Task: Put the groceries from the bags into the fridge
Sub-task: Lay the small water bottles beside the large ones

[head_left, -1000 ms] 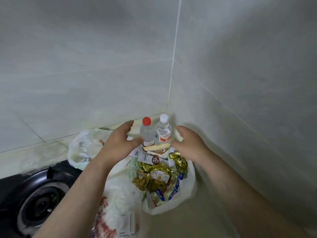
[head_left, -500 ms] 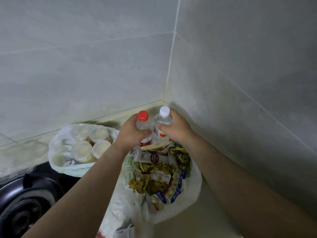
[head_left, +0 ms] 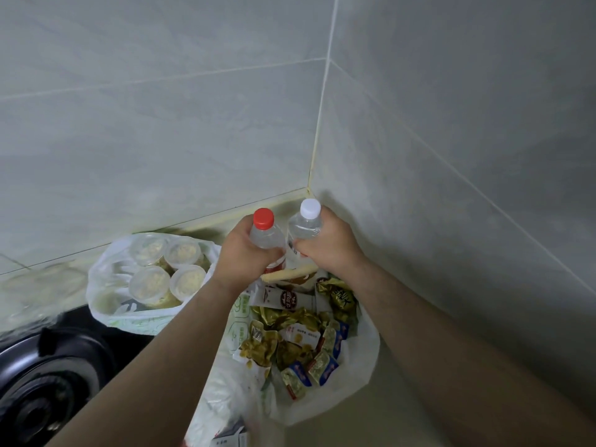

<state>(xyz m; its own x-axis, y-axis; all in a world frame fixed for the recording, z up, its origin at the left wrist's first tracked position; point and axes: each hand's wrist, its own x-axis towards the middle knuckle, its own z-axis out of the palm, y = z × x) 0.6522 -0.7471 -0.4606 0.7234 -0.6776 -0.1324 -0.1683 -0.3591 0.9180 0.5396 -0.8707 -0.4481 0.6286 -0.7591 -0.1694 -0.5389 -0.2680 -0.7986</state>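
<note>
Two bottles are held upright over the snack bag (head_left: 361, 366) by the wall corner: left hand (head_left: 240, 256) fingers curl round the red-capped bottle (head_left: 266, 233), right hand (head_left: 332, 250) fingers round the white-capped bottle (head_left: 306, 222). Hands hide most of both labels. A second bag (head_left: 106, 285) holds lidded cups (head_left: 150, 282), and the burner (head_left: 42, 391) is cut off at left.

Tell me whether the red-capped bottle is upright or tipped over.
Upright. The red-capped bottle is held cap-up, with the left hand gripping its body below the neck.

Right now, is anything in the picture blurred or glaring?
Head view: soft, dim light, no glare on the wall tiles; left hand, right hand, red-capped bottle, white-capped bottle look sharp; the plastic bag's near edge at the bottom is smeared.
</note>
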